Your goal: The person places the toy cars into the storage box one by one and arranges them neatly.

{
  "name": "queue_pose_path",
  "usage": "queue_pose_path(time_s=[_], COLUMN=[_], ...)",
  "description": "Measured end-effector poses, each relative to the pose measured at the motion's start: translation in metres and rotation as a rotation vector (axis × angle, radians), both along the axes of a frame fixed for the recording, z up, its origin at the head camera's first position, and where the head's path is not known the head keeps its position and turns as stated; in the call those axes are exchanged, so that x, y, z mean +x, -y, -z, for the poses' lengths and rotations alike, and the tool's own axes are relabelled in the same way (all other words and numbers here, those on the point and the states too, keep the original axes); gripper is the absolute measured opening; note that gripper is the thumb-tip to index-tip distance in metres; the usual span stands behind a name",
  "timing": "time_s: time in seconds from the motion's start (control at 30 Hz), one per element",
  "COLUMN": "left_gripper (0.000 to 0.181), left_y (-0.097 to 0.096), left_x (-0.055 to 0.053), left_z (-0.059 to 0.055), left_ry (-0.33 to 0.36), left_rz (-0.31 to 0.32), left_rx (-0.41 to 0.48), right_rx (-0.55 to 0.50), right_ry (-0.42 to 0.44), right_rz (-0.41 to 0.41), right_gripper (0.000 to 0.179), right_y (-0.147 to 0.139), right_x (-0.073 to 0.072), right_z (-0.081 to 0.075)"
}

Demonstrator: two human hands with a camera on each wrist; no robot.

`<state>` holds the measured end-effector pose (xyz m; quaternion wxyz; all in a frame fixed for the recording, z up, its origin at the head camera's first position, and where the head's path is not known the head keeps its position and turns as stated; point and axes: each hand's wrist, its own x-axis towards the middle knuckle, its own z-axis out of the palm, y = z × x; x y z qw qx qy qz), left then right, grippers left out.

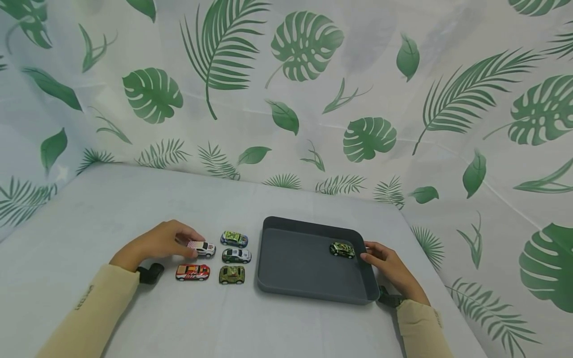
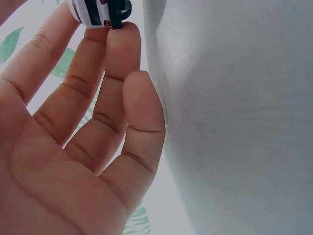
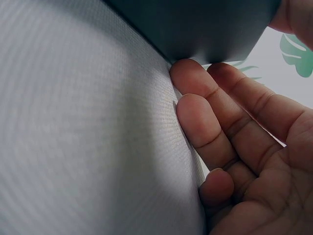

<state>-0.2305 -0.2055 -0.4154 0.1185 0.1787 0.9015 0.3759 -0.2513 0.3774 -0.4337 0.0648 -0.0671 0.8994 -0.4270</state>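
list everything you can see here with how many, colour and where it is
backdrop: 1, white with green leaves, behind the table
table: 1, whitish, under everything
tray: 1, dark grey, right of centre
camouflage car: 1, dark green mottled, inside tray
bright car: 1, yellow-green and blue, left of tray
two-tone car: 1, white and dark green, nearer than bright car
olive car: 1, green, nearest of that column
red car: 1, red, left of olive car
white car: 1, white, beyond red car
wrist devices: 2, black, at wrists
sleeves: 2, beige, on forearms
left hand: 1, pinching white car
right hand: 1, gripping tray's right wall
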Motion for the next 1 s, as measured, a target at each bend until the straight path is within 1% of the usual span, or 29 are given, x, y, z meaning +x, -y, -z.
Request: queue_pose_path(time_s=[0.17,0.37,0.73,0.87,1.0], left_gripper=[0.037,0.033,0.036,0.034,0.034], left_y=[0.000,-0.002,-0.009,-0.012,-0.013], left_x=[0.000,-0.002,0.002,0.003,0.005], left_z=[-0.003,-0.004,-0.011,-0.014,-0.016], left_ry=[-0.030,-0.098,-0.179,-0.194,-0.210], left_rz=[-0.016,-0.024,-0.041,-0.042,-0.048], left_rx=[0.027,0.072,0.160,0.170,0.163], right_rx=[0.002,0.001,0.013,0.007,0.004], right_ry=[0.006,0.004,0.015,0.016,0.029], right_rz=[0.010,0.010,0.020,0.018,0.029], right_gripper=[0.058,0.057,0.059,0.059,0.060], right_y=[0.000,-0.001,-0.001,0.000,0.000], right_x=[-0.001,-0.001,-0.001,-0.001,0.000], right_z=[0.001,0.000,-0.002,-0.001,-0.001])
